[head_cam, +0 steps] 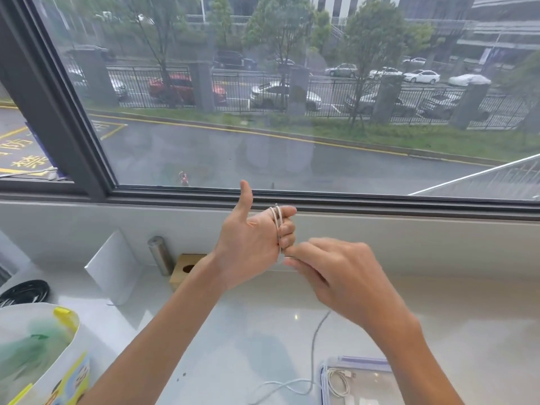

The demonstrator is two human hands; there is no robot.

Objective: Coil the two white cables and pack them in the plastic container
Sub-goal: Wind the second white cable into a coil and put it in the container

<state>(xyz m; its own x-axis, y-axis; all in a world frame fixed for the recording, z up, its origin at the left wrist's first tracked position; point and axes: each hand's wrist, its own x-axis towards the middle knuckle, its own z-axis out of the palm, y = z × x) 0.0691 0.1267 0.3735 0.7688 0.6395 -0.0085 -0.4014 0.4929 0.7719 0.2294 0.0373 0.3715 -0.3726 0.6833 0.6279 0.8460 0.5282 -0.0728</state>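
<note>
Left hand (254, 238): standing upright with the thumb raised; the fingers are curling inward and gripping the loose white cable (277, 226), which is sitting in a few turns round them.
Right hand (336, 273): pinching the same cable just beside the left little finger.
Cable tail (317, 331): hanging from the right hand to the countertop (233, 331) and lying slack just beside the plastic container (358, 361).
Plastic container: sitting at the near right; the packed white cable (339, 381) is lying coiled inside. Whether a lid is on cannot be told.
Stage (judgement): one cable is packed; the other is being wound.
Risk, slipping turns: the turns are sitting toward the fingertips, so straightening the fingers or pulling unevenly is likely to shed them.
Risk, snagging tail: the slack is lying against the container edge, so drawing it in may be catching the rim and shifting the container.
Risk, springing coil: an unsecured coil may be unwinding once it leaves the fingers.
Writing, road outside: yellow painted characters are showing, cut by the window frame (73, 135); not safely readable.
Writing, white jug (43, 340): colour print is showing, but it is blurred and unreadable.
Brands: none showing on the cables or container.
</note>
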